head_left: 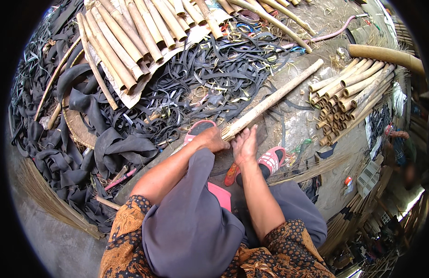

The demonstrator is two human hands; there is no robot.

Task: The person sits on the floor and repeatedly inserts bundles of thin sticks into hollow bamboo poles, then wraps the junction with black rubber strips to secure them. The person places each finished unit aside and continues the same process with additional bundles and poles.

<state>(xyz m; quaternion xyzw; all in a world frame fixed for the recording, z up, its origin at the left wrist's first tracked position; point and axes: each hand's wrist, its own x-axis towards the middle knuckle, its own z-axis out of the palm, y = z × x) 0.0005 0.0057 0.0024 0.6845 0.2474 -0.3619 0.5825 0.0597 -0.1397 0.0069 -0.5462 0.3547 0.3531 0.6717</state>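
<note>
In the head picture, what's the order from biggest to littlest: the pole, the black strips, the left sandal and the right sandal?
1. Black strips
2. Pole
3. Left sandal and right sandal: they look alike and both are partly covered, so I can't rank them.

left hand: curled, near end of pole | right hand: palm up, same end | far left: bamboo tubes
</note>
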